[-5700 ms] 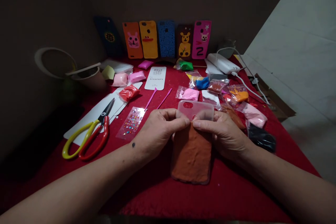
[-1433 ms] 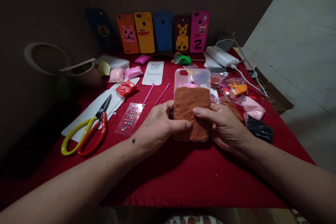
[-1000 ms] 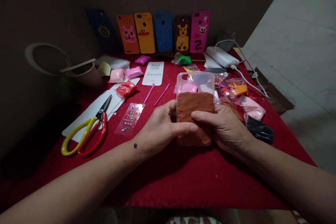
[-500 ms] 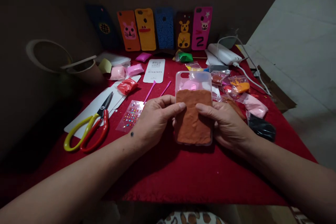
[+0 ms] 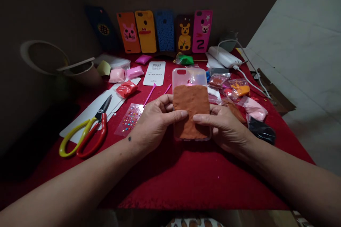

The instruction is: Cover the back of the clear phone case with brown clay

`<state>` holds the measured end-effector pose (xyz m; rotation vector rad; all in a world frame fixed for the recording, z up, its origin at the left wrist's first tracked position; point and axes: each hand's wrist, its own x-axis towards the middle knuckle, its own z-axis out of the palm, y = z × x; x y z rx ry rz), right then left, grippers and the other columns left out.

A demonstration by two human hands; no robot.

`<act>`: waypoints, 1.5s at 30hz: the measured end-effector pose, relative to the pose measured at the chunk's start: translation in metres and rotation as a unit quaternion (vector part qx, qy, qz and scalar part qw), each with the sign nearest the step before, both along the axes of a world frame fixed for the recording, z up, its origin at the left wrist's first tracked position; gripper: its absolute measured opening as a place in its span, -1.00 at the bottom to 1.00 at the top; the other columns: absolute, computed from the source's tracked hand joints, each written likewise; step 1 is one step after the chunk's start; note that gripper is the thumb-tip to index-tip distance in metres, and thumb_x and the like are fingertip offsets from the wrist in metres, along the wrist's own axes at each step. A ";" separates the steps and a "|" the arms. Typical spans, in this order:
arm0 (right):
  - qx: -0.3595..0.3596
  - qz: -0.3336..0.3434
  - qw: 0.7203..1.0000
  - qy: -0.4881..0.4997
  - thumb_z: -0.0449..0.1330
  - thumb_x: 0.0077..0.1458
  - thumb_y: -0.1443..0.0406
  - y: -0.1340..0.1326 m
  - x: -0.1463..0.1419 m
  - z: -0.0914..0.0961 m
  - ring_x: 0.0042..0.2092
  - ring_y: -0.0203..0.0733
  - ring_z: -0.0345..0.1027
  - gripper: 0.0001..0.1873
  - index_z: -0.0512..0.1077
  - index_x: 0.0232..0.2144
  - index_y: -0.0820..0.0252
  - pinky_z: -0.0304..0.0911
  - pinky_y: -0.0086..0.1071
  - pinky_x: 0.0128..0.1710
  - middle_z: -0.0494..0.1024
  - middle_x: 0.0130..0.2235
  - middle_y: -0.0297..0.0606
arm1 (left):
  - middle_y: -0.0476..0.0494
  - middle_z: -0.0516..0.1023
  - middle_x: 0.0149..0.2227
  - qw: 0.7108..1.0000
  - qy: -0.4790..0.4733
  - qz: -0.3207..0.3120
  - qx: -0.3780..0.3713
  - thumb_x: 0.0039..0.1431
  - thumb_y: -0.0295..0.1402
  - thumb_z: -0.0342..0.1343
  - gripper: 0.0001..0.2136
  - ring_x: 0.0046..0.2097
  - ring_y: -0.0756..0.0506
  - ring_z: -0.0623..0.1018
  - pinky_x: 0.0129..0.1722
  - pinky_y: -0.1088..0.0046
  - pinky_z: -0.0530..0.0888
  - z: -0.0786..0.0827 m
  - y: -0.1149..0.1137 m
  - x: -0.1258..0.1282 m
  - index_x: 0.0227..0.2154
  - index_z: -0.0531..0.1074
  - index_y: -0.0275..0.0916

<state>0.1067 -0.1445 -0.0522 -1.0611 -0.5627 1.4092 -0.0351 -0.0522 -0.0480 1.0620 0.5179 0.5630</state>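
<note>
Between both hands is a clear phone case (image 5: 195, 74), held upright above the table. A flat layer of brown clay (image 5: 191, 97) covers its back except for the top strip with the camera cutout. My left hand (image 5: 160, 117) grips the left edge, its thumb lying on the clay. On the other edge, my right hand (image 5: 226, 122) grips with its thumb pressed on the clay too. The fingers behind the case are mostly hidden. A sheet of coloured gems (image 5: 130, 118) lies beside my left hand, and pink plastic tools (image 5: 149, 95) lie just beyond it.
Scissors with yellow and red handles (image 5: 92, 127) lie on the left over white card. Decorated phone cases (image 5: 145, 32) lean against the back wall. Bagged clay, including black (image 5: 262, 131) and red (image 5: 126, 88), lies around. A white power bank (image 5: 225, 56) with a cable sits back right.
The case has tilted slightly and shifted a little up in my hands' grip. Both thumbs now rest lower on the clay. The whole view has shifted slightly.
</note>
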 end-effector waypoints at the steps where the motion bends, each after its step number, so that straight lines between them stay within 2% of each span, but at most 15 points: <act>1: -0.005 0.001 1.000 -0.008 0.41 -0.18 0.32 0.000 0.000 -0.001 -0.28 -0.09 0.54 -0.72 0.59 -0.31 0.19 0.42 -0.17 -0.18 0.66 -0.25 -0.21 | -0.13 0.61 -0.20 1.000 0.000 0.001 0.003 -0.04 -0.45 0.32 -0.69 -0.16 -0.12 0.61 -0.07 0.29 0.52 0.000 0.000 0.000 -0.20 0.44 -0.26; 7: -0.013 -0.001 1.000 -0.024 0.40 -0.16 0.33 0.000 0.001 -0.002 -0.33 -0.14 0.54 -0.68 0.59 -0.25 0.17 0.42 -0.25 -0.24 0.67 -0.27 -0.24 | -0.17 0.59 -0.13 0.999 0.026 -0.024 0.022 -0.10 -0.50 0.34 -0.57 -0.11 -0.14 0.59 -0.09 0.36 0.51 0.005 -0.001 0.001 -0.12 0.39 -0.29; 11: 0.001 -0.013 1.000 -0.003 0.40 -0.14 0.29 0.001 0.001 -0.002 -0.33 -0.14 0.54 -0.71 0.57 -0.27 0.19 0.43 -0.24 -0.24 0.66 -0.27 -0.22 | -0.17 0.58 -0.13 0.998 0.031 -0.026 0.038 -0.08 -0.52 0.32 -0.58 -0.12 -0.13 0.58 -0.10 0.36 0.50 0.005 -0.001 0.001 -0.12 0.37 -0.30; 16: 0.008 -0.033 0.999 -0.018 0.39 -0.14 0.30 0.002 0.001 -0.004 -0.27 -0.08 0.55 -0.71 0.57 -0.26 0.19 0.43 -0.20 -0.20 0.66 -0.20 -0.17 | -0.20 0.56 -0.06 0.997 0.027 -0.057 0.035 -0.08 -0.50 0.32 -0.53 -0.05 -0.17 0.56 -0.07 0.33 0.49 0.002 0.000 -0.001 -0.07 0.35 -0.29; 22: 0.019 -0.017 1.000 0.000 0.38 -0.09 0.29 0.002 0.000 -0.007 -0.27 -0.08 0.56 -0.71 0.56 -0.24 0.17 0.43 -0.17 -0.17 0.66 -0.20 -0.18 | -0.23 0.56 -0.11 0.997 0.060 -0.042 0.033 -0.14 -0.46 0.36 -0.46 -0.09 -0.23 0.57 -0.12 0.24 0.51 0.004 -0.004 0.002 -0.03 0.34 -0.30; 25: 0.021 -0.021 0.999 0.017 0.38 -0.08 0.29 0.002 -0.002 -0.005 -0.29 -0.10 0.55 -0.72 0.55 -0.23 0.15 0.43 -0.18 -0.18 0.66 -0.23 -0.22 | -0.23 0.55 -0.11 0.996 0.075 -0.039 0.031 -0.13 -0.53 0.32 -0.49 -0.11 -0.21 0.57 -0.12 0.24 0.51 0.006 -0.008 0.004 -0.05 0.35 -0.32; 28: 0.037 -0.011 0.999 0.031 0.32 0.01 0.24 0.003 -0.002 -0.002 -0.26 -0.08 0.55 -0.79 0.56 -0.26 0.16 0.43 -0.19 -0.19 0.66 -0.26 -0.21 | -0.21 0.55 -0.10 0.996 0.073 -0.029 0.031 -0.11 -0.58 0.26 -0.53 -0.13 -0.16 0.57 -0.15 0.31 0.52 0.007 -0.010 0.003 -0.07 0.35 -0.32; 31: 0.057 -0.021 0.998 0.037 0.24 0.09 0.22 0.004 -0.002 -0.002 -0.17 -0.05 0.53 -0.81 0.58 -0.27 0.17 0.41 -0.18 -0.14 0.66 -0.24 -0.20 | -0.20 0.55 -0.10 0.997 0.067 -0.037 0.024 -0.10 -0.56 0.28 -0.53 -0.12 -0.15 0.56 -0.17 0.34 0.52 0.006 -0.008 0.001 -0.07 0.35 -0.30; 34: 0.054 -0.026 0.997 0.038 0.23 0.10 0.25 0.003 -0.001 -0.003 -0.13 -0.04 0.51 -0.80 0.58 -0.23 0.15 0.40 -0.17 -0.10 0.65 -0.23 -0.21 | -0.21 0.54 -0.07 0.997 0.060 -0.053 0.020 -0.12 -0.51 0.33 -0.50 -0.11 -0.18 0.56 -0.15 0.32 0.51 0.004 -0.005 0.000 -0.05 0.36 -0.29; 40: 0.049 -0.009 0.998 0.039 0.24 0.10 0.26 0.003 0.000 -0.005 -0.23 -0.09 0.52 -0.82 0.58 -0.26 0.19 0.40 -0.18 -0.14 0.65 -0.29 -0.20 | -0.20 0.54 -0.12 0.996 0.082 -0.029 0.033 -0.12 -0.53 0.31 -0.58 -0.11 -0.19 0.55 -0.12 0.28 0.47 0.004 -0.005 0.002 -0.13 0.39 -0.30; 45: 0.058 -0.007 0.997 0.046 0.23 0.09 0.26 0.004 0.000 -0.006 -0.26 -0.09 0.52 -0.83 0.59 -0.28 0.19 0.41 -0.16 -0.16 0.64 -0.31 -0.20 | -0.19 0.54 -0.10 0.997 0.066 -0.035 0.028 -0.12 -0.52 0.33 -0.54 -0.13 -0.16 0.56 -0.14 0.31 0.48 0.004 -0.005 0.001 -0.09 0.38 -0.30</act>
